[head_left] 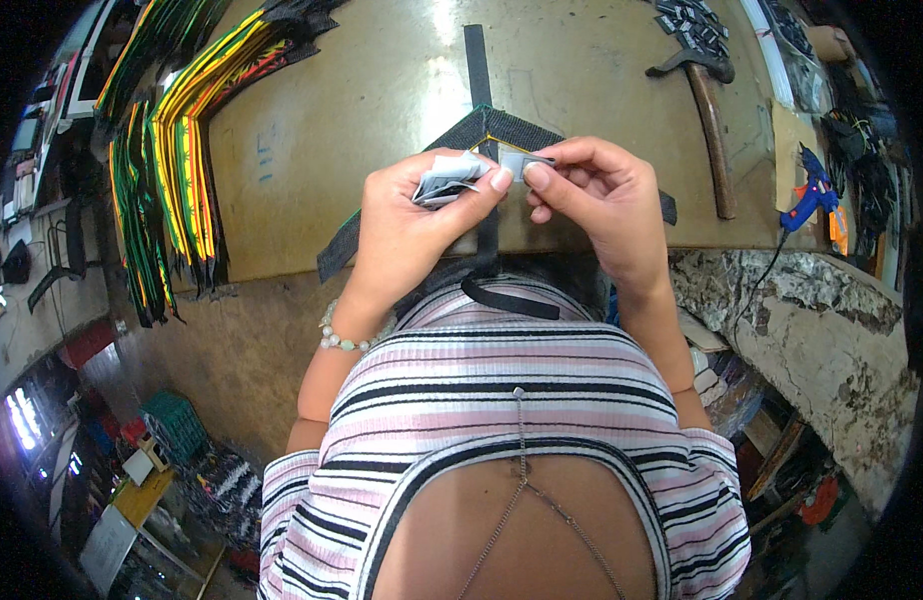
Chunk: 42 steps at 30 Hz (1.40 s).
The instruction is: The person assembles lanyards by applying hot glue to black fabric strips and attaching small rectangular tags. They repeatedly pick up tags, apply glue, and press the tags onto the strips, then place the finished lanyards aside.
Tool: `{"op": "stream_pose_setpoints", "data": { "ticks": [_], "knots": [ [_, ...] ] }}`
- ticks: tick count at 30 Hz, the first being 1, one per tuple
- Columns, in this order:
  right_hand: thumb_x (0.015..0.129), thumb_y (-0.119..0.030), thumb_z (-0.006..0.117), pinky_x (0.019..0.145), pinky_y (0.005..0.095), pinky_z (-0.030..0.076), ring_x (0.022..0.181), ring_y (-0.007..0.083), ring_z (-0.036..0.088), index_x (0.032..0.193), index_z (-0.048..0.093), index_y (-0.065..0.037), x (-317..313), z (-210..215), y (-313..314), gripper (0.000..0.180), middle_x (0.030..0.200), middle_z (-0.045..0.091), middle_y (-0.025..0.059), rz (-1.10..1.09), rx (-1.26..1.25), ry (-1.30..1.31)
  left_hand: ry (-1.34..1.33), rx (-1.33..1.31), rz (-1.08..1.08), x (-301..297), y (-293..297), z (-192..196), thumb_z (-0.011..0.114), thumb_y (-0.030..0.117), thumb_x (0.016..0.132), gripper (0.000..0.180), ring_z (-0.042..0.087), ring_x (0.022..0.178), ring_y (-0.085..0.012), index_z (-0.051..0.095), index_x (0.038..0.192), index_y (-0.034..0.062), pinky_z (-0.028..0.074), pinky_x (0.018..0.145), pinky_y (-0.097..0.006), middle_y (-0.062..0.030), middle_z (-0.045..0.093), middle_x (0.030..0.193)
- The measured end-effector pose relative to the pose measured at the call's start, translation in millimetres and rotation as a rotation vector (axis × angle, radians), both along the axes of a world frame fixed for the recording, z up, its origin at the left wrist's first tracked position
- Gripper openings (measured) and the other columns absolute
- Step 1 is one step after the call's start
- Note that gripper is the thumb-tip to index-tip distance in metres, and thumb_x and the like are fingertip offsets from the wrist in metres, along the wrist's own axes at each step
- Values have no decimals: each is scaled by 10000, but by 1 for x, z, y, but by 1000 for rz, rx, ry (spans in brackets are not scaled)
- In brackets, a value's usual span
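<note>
My left hand is closed around a bunch of small white-and-grey labels, its thumb pressed near their edge. Close beside its thumb tip, a single folded grey-white label is pinched between thumb and forefinger of my right hand. Beneath both hands lies a bent black webbing piece with yellow and green edging, spread in a wide V on the table. A narrow black strap runs away from its peak, and another length hangs toward my lap. My hands hide part of the webbing.
Stacks of bent, colourful striped bands fill the table's left side. On the right lie a wooden-handled hammer, a pile of small dark metal pieces and a blue glue gun with its cord over the front edge.
</note>
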State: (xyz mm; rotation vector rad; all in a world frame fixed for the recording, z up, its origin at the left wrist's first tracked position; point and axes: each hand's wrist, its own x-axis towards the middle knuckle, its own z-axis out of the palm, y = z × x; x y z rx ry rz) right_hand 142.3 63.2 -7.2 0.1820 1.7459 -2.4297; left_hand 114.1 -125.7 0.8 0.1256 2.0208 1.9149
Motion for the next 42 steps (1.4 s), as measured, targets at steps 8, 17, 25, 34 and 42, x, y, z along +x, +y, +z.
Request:
{"op": "stream_pose_setpoints", "data": {
  "ticks": [8, 17, 25, 34, 42],
  "knots": [
    [916, -61, 701, 639, 206, 522, 683, 95, 643, 1022, 675, 46, 1, 1, 2, 152, 815, 689, 71, 39, 65, -57, 27, -53, -31, 1, -2, -3, 754, 155, 884, 160, 546, 652, -35, 729, 914, 0, 449, 577, -207, 32, 666, 755],
    [858, -228, 759, 566, 256, 480, 607, 109, 602, 857, 702, 38, -44, -9, 8, 272, 665, 644, 71, 87, 795, 118, 384, -520, -28, -36, 8, -20, 735, 232, 840, 291, 671, 611, -277, 699, 877, -54, 509, 593, -362, -234, 652, 714],
    [819, -265, 740, 596, 391, 520, 615, 310, 671, 752, 677, 19, -55, -24, 1, 299, 659, 660, 175, 88, 962, 122, 249, -592, -23, -50, 8, -30, 767, 290, 848, 331, 590, 657, -112, 680, 870, -28, 497, 623, -303, -99, 690, 726],
    [803, -235, 739, 611, 392, 526, 629, 310, 679, 741, 679, 14, -56, -22, 0, 264, 666, 662, 181, 78, 942, 68, 289, -536, 35, -51, 9, -35, 786, 246, 791, 379, 692, 670, -305, 666, 967, -68, 533, 644, -369, -229, 686, 773],
    [833, -235, 770, 505, 277, 412, 537, 91, 502, 759, 666, 31, -50, -26, -4, 295, 579, 567, 49, 17, 946, 80, 279, -542, 34, -50, 10, -38, 790, 256, 818, 329, 657, 685, -169, 700, 950, -31, 528, 662, -308, -136, 713, 778]
  ]
}}
